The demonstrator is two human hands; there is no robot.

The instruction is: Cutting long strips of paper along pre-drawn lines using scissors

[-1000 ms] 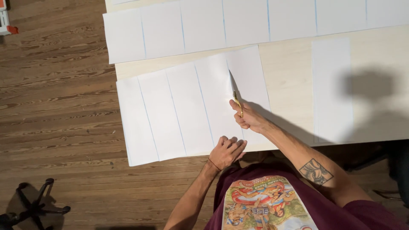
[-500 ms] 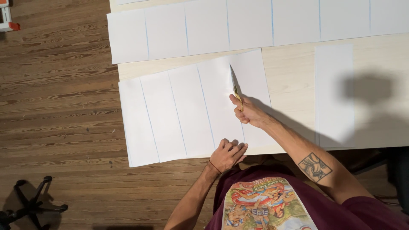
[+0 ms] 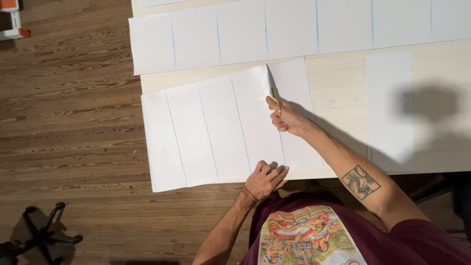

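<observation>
On the near edge of the pale wooden table [image 3: 343,88], a large white paper sheet [image 3: 216,132] lies flat, ruled w/ thin blue lines into tall strips, its left part hanging out past the table's end over the floor. The right hand [image 3: 287,118] is closed round a pair of gold-handled scissors [image 3: 274,100], blades pointing away from the person along one blue line. Compared w/ a second ago the cut has run nearly to the sheet's far edge, so the rightmost strip is almost free (a thin gap shows between it and the rest). The left hand [image 3: 265,179] presses the sheet's near edge w/ fingers curled, knuckles down, gripping nothing I can make out; it has barely moved.

Further out: a longer ruled sheet [image 3: 294,29] lies across the table's far side, uncut as far as I can tell, and a single narrow strip [image 3: 390,108] lies apart to the right, beside a soft shadow. The floor [image 3: 68,113] is dark wood planks. A black chair base [image 3: 44,235] sits lower left, and a white-and-orange object [image 3: 12,22] is at the upper left corner, too cropped to identify.
</observation>
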